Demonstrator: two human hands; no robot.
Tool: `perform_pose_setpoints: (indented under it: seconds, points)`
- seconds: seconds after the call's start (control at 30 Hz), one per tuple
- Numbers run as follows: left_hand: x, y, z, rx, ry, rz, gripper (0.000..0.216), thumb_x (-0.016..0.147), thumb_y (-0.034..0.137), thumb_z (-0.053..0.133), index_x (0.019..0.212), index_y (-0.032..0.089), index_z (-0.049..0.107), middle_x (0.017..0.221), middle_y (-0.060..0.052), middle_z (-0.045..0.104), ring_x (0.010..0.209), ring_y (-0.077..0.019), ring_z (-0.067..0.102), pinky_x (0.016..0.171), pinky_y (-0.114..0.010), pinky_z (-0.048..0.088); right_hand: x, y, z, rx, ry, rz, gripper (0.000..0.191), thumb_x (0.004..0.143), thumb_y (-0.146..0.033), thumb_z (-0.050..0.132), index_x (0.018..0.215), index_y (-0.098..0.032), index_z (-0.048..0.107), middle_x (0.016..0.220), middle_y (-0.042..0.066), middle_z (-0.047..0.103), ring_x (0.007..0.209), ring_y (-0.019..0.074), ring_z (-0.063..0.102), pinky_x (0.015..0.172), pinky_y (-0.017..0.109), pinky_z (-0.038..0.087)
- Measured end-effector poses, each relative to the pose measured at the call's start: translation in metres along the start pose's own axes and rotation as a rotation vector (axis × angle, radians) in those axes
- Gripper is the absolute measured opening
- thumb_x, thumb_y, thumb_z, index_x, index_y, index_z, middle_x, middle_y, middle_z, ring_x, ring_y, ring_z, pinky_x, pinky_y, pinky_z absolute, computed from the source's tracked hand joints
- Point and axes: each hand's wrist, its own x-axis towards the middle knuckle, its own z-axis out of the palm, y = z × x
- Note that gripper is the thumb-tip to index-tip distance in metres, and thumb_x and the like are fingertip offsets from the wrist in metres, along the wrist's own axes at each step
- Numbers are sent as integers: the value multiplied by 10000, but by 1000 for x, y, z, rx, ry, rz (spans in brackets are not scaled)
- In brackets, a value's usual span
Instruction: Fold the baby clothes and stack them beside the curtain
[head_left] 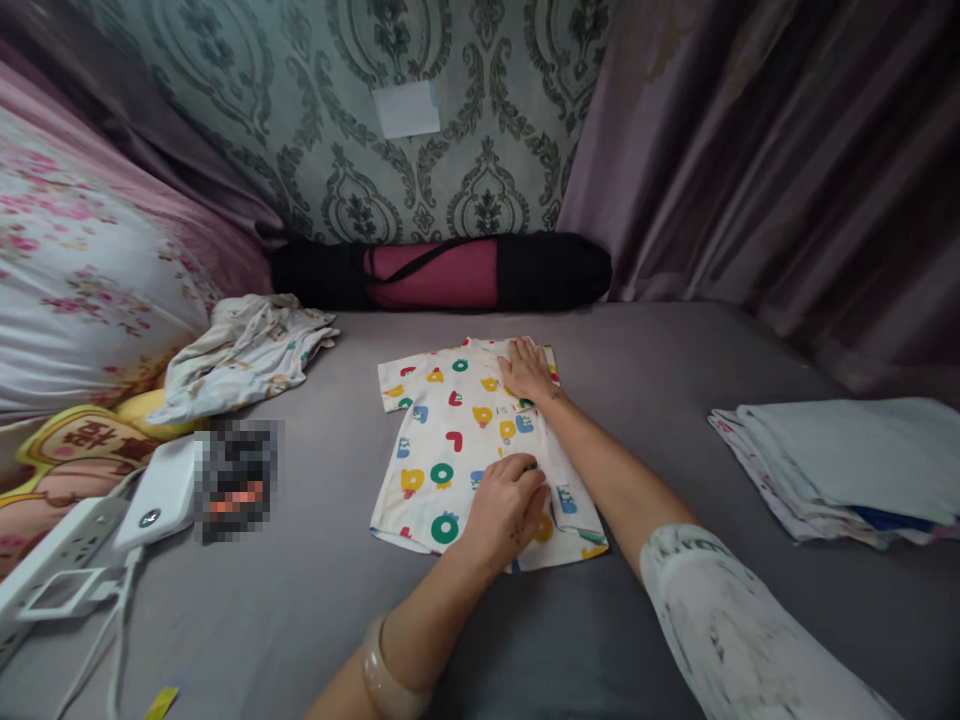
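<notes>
A white short-sleeved child's shirt with red, yellow, green and blue letter prints lies spread on the grey sheet, its collar end away from me. Its right side is folded inward. My right hand rests flat on the shirt near the collar and right shoulder, fingers stretched out. Lower down, my left hand sits on the front of the shirt with curled fingers closed on the fabric; its thumb is mostly hidden. A pale bangle is on the left wrist.
Folded clothes are stacked at right. On the left are a crumpled garment, a white power bank, a power strip with cables, and a blurred patch. A black and maroon long bag lies along the patterned wall.
</notes>
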Motion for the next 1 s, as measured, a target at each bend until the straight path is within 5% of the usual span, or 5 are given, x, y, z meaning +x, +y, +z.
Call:
perform_pose_setpoints:
  seconds: [0.23, 0.6, 1.0]
  points:
    - [-1, -3, 2, -9, 46, -37, 176, 924, 223, 473, 979, 210, 640, 1139, -84, 644, 1067, -223, 593, 929, -393, 484, 13, 2, 0, -32, -100, 56, 644, 984, -431, 218, 1480, -28, 298, 1571, 176, 240, 1450, 284, 178, 1166, 464, 103]
    - [1, -10, -6, -32, 193, -91, 173, 927, 221, 474, 928, 206, 646, 1054, -90, 682, 994, -211, 634, 888, -364, 507, 19, 18, 1, 45, -4, 102, 626, 976, -417, 217, 1474, -51, 318, 1567, 165, 258, 1439, 290, 212, 1160, 471, 142]
    - [4, -16, -18, -36, 198, -257, 155, 906, 217, 500, 845, 196, 640, 882, -52, 704, 843, -187, 639, 806, -303, 482, -42, 4, 0, -2, -83, -36, 610, 975, -380, 214, 1501, -81, 292, 1585, 116, 224, 1464, 245, 160, 1182, 480, 78]
